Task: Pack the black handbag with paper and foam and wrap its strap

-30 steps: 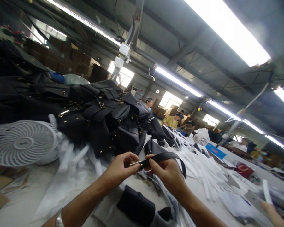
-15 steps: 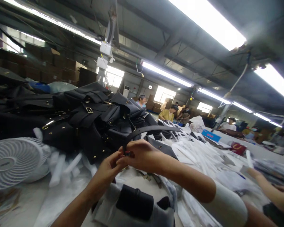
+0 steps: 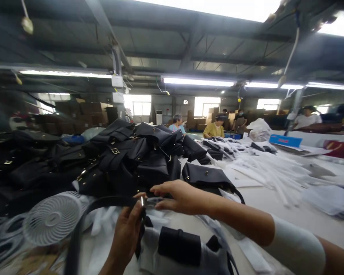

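Observation:
My left hand (image 3: 127,225) is closed on a black strap (image 3: 80,219), with a shiny metal buckle (image 3: 143,201) at its fingertips. From there the strap arches left and down past the fan. Just right of the buckle is my right hand (image 3: 179,196), its thumb and fingers apart. Something pale and blurred shows between them, too unclear to name. Below both hands lies a black rolled or folded piece (image 3: 179,246) on whitish wrapping. A black flap bag (image 3: 206,175) with a metal clasp rests just beyond my right hand.
A large heap of black bags (image 3: 126,152) rises beyond my hands. A white fan (image 3: 53,217) stands at left. White wrapping strips (image 3: 263,168) cover the table on the right, near a blue box (image 3: 285,140). Several people are farther back, one in yellow (image 3: 213,131).
My view has levelled and shifted. The hands have moved apart, the right one opening away from the left. The strap, earlier arching right over the right hand, now loops to the left.

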`<state>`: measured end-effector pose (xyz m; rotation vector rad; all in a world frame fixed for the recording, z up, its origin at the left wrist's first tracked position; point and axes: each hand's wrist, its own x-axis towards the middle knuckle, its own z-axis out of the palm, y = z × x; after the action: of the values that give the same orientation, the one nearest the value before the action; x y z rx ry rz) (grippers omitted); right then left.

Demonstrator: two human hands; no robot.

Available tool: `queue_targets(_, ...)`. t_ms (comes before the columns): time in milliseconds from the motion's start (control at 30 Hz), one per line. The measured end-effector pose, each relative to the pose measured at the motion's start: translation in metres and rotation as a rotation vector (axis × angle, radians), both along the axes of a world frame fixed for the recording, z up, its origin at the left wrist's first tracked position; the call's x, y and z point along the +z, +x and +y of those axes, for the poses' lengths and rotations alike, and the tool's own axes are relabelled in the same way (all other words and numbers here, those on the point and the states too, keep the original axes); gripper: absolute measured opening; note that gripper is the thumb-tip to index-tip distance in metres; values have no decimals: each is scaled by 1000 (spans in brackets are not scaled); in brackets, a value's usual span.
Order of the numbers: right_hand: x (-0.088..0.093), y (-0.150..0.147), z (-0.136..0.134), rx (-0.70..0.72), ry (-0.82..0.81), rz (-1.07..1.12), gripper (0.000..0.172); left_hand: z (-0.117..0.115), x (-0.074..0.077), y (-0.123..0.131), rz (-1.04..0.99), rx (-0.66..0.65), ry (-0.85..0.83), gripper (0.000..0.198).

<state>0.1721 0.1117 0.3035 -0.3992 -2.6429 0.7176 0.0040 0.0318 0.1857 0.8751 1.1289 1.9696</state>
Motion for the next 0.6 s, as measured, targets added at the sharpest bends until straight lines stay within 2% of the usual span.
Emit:
queue_targets(67, -6, 12, 3, -3, -99, -80, 30, -4, 1, 0, -62, -45, 23, 41)
queue_targets(133, -16, 23, 7, -15, -230, -131, 19, -7, 3, 0, -69, -36, 33, 40)
queue_targets(267, -34, 47, 15, -38, -431, -180, 19, -12, 6, 1, -58, 68, 36, 45)
queue_targets(367, -40, 65, 20, -32, -549, -208, 20, -13, 8, 0, -68, 99, 37, 46)
queue_targets(600, -38, 99, 19, 39, -582, -210, 23, -10, 14, -5, -99, 48, -21, 48)
